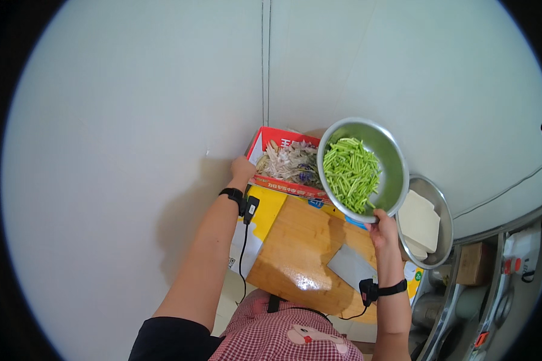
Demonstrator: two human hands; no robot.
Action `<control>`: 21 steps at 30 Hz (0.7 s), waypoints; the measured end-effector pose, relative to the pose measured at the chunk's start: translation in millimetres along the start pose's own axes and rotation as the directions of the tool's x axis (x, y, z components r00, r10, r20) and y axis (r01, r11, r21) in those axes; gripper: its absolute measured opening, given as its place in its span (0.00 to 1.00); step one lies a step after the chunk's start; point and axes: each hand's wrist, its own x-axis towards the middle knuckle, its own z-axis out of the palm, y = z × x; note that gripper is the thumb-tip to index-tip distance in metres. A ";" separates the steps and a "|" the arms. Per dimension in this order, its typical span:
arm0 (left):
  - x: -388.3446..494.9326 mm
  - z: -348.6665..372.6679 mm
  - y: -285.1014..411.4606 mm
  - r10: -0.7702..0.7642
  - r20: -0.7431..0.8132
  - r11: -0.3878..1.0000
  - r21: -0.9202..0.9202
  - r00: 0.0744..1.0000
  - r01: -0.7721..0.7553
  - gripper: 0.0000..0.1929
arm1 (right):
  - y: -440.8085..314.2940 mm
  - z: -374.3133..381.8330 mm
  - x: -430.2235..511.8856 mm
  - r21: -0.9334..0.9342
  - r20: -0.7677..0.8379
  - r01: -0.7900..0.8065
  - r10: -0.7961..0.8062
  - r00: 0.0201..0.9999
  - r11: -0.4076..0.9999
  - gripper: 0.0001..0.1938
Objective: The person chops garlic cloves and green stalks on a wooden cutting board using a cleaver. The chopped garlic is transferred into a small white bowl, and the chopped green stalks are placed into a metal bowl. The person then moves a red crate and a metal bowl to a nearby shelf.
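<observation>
My right hand [383, 229] grips the near rim of a stainless-steel bowl [390, 169], which tilts and is held above the table. Cut green stems, likely garlic scapes [351, 176], lie heaped towards the bowl's left side. My left hand [242, 170] is closed on the left end of a shallow red cardboard box [289, 187]; its fingertips are hidden. Inside the box are papery peelings and dry plant scraps [289, 160]. Below the bowl, a wooden cutting board [298, 246] carries a cleaver [350, 266], whose handle is hidden by my right forearm.
At the right, a second metal bowl [445, 216] holds white slabs resembling tofu [419, 221]. Pale walls [162, 90] meet behind the box. Metal shelving [451, 289] with pots and a brown box [473, 266] stands at lower right. A cable [245, 257] hangs from my left wristband.
</observation>
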 end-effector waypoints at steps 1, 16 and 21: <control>5.2 5.5 -4.3 -0.066 0.032 0.995 -0.071 0.997 0.068 0.17 | -1.1 0.9 -0.7 0.005 0.002 -0.013 0.013 1.000 1.000 0.14; -47.2 -34.8 71.2 -0.258 -0.069 0.695 -0.706 0.964 0.135 0.20 | 18.3 41.9 36.6 0.031 0.107 -0.139 0.135 0.985 0.990 0.13; -84.6 -5.8 91.2 -0.132 0.469 0.435 -0.764 0.873 0.476 0.27 | 37.9 65.7 67.9 0.061 0.130 -0.167 0.158 0.979 0.984 0.14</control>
